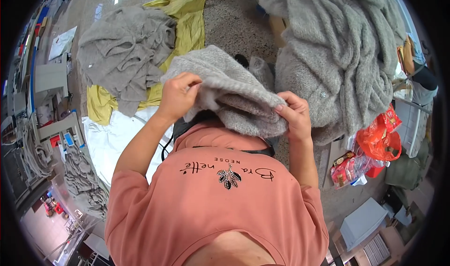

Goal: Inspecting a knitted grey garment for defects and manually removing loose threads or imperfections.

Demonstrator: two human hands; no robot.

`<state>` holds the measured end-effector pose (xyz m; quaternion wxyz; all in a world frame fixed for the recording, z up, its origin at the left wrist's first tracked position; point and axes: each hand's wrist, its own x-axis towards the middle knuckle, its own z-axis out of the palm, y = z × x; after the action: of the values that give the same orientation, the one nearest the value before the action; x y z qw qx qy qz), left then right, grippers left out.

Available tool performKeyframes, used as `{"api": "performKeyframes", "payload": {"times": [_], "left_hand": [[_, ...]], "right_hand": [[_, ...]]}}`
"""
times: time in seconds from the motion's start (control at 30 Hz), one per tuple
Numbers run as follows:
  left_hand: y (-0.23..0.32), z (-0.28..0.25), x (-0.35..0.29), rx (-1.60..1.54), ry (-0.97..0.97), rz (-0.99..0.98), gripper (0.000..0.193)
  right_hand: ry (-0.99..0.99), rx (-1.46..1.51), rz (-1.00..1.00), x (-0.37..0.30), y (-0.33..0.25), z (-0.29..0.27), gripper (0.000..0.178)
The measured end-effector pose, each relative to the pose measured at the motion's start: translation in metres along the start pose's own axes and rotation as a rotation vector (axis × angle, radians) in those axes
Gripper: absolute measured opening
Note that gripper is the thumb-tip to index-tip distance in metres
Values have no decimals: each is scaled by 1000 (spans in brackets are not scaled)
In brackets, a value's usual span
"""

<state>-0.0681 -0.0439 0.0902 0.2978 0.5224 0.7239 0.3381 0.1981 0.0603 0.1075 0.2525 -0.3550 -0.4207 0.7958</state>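
A light grey fuzzy knit garment (229, 81) lies over my lap, its edge stretched between my two hands. My left hand (180, 95) pinches the edge on the left, thumb and fingers pressed together. At the other end of that edge, my right hand (296, 111) grips the knit between thumb and fingers. Between them the opening gapes and shows the darker inside of the garment. Which part of the garment this is, I cannot tell.
A large heap of grey knitwear (337, 60) rises close on my right. More grey knits (126, 50) lie at the far left on yellow cloth (192, 13), beside a white sheet (108, 135). A red plastic bag (382, 135) and packets stand beyond the right heap.
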Motion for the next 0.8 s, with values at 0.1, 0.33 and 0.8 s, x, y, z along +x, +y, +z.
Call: {"api": "performKeyframes", "payload": {"times": [0.1, 0.33, 0.8], "left_hand": [[-11, 7, 4, 155, -119, 281, 54], [-68, 123, 5, 41, -102, 350, 66], [-172, -111, -99, -255, 93, 258, 41]], "right_hand": [[-125, -122, -48, -11, -9, 14, 16], [-333, -16, -185, -19, -28, 91, 17], [-958, 41, -594, -8, -40, 151, 18]]}}
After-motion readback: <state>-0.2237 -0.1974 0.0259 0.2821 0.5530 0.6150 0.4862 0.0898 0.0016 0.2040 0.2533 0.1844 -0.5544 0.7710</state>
